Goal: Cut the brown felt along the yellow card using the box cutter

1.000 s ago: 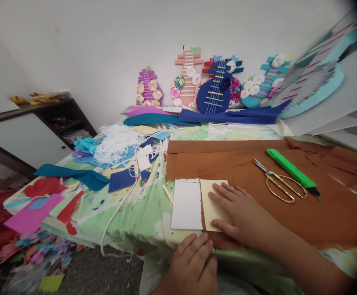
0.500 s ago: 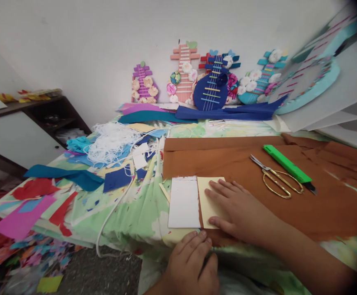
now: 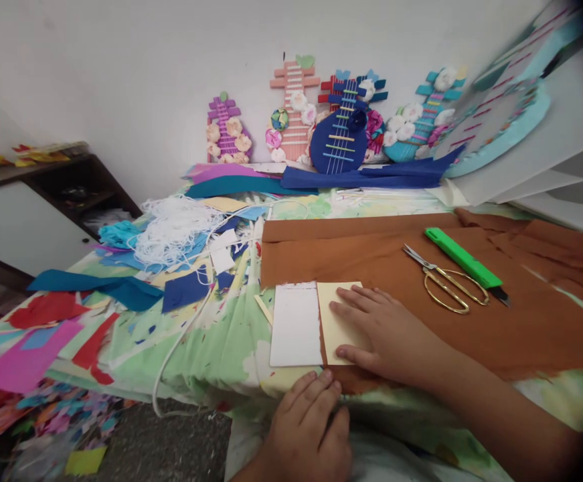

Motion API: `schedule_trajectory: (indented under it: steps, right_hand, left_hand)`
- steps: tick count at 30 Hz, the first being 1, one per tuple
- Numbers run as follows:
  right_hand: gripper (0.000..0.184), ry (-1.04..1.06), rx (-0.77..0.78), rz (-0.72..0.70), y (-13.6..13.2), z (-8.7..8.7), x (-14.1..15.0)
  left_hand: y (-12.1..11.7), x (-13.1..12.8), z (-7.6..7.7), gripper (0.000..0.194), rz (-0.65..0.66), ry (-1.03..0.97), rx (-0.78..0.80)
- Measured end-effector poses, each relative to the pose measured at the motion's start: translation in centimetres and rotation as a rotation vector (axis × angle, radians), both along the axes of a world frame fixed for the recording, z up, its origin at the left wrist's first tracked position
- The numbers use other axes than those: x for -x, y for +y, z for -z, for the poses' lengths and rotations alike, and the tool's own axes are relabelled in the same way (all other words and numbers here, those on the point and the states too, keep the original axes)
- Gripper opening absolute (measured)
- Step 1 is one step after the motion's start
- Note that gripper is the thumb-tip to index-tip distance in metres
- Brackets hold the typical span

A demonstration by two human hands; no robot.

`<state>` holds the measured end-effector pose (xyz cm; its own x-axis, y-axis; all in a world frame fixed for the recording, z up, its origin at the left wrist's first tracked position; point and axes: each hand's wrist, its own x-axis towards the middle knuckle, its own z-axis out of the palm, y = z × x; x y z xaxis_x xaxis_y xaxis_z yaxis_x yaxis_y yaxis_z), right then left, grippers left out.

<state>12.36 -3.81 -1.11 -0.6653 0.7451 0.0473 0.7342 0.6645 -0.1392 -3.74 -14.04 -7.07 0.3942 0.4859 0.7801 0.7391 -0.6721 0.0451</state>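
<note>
My right hand (image 3: 379, 328) lies flat with fingers spread on a cream card (image 3: 332, 314), pressing it against a brown cloth (image 3: 371, 251). Left of that card is a white rectangular card (image 3: 295, 328), a thin strip of brown showing between the two. At the table's front edge, my left hand (image 3: 311, 422) rests its outstretched fingertips on the near edge of the cloth, the thumb standing apart. Gold-handled scissors (image 3: 446, 284) lie on the cloth, blades pointing to the back left. Beside them is a green utility knife (image 3: 464, 258) with its dark blade end towards me.
White string (image 3: 175, 227) is heaped at the back left among blue scraps. Red, pink and teal scraps (image 3: 95, 288) spread over the left end of the table. Several decorated lute-shaped crafts (image 3: 341, 130) lean against the wall. A low cabinet (image 3: 30, 221) stands left.
The whole scene sits slightly higher and further left in the picture, as the camera has shifted. Both hands keep their places on the card and cloth.
</note>
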Motion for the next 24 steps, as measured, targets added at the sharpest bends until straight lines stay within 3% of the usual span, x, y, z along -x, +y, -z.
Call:
schedule_trajectory:
  steps: [7, 12, 19, 24]
  right_hand:
    - [0.058, -0.009, 0.018, 0.003, 0.1, -0.3, 0.1]
    - [0.058, -0.005, 0.020, 0.012, 0.0, -0.5, 0.2]
    - [0.056, 0.046, 0.018, 0.027, 0.0, -0.7, 0.3]
    - [0.061, 0.131, 0.056, 0.027, 0.1, -0.2, 0.5]
  left_hand:
    - [0.1, 0.0, -0.5, 0.019, 0.017, -0.029, 0.000]
    - [0.6, 0.5, -2.2, 0.019, -0.055, -0.021, 0.052]
    - [2.5, 0.9, -4.2, 0.027, -0.178, 0.056, 0.371]
    - [3.0, 0.5, -4.1, 0.026, -0.191, 0.152, 0.425]
